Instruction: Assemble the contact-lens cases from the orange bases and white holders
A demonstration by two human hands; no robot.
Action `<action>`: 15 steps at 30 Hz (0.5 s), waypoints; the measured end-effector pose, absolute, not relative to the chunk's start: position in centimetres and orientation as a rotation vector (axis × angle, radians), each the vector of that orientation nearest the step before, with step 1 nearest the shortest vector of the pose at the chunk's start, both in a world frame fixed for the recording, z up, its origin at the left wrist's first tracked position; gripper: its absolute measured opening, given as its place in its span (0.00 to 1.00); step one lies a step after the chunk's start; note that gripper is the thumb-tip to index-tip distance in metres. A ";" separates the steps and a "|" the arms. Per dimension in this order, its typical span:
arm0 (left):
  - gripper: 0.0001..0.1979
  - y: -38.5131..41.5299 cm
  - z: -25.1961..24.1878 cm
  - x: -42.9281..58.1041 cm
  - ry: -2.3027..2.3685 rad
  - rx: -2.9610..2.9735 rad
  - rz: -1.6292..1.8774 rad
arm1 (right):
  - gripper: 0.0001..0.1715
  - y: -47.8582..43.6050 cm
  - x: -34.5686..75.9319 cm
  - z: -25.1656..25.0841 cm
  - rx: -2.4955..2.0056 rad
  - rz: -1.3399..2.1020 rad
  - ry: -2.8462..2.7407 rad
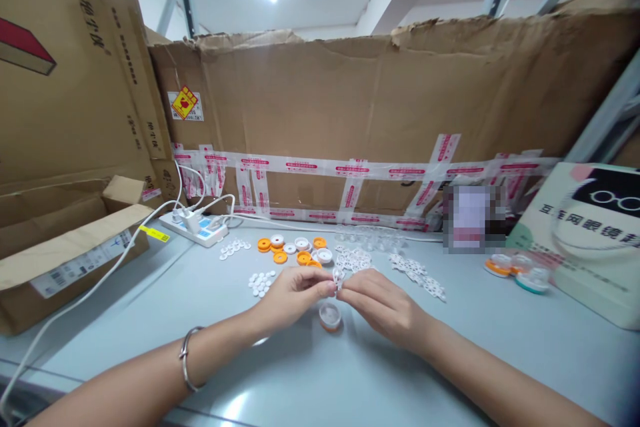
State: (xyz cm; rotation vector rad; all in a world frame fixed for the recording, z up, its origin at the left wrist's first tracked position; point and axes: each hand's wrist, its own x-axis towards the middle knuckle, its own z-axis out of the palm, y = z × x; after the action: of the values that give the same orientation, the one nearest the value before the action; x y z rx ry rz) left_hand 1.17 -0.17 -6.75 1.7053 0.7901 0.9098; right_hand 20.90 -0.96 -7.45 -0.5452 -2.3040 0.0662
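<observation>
My left hand [295, 293] and my right hand [377, 300] meet above the grey table [350, 367], both pinching one small white plastic piece [339, 276] between the fingertips. Just below them an orange cap with a clear top [331, 315] rests on the table. Behind the hands lie several orange and white caps [295, 250], loose white discs [261, 282] and strips of joined white pieces [417, 272]. A metal bangle [186, 360] sits on my left wrist.
A white power strip [195, 225] with cables lies at the back left beside an open cardboard box [65, 253]. A taped cardboard wall [380, 113] backs the table. At the right stand a printed box [595, 240] and assembled caps [517, 270].
</observation>
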 end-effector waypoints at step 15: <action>0.12 0.6 -7.1 0.6 0.999 1.618 1.017 | 0.09 1.9 23.4 -7.6 -1.011 0.274 -1.894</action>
State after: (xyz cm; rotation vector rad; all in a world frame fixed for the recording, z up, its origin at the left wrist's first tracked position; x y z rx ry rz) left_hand 0.64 0.63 -7.12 1.6183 0.9988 1.0172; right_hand 23.41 1.93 -7.59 -1.0113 -1.8939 0.2737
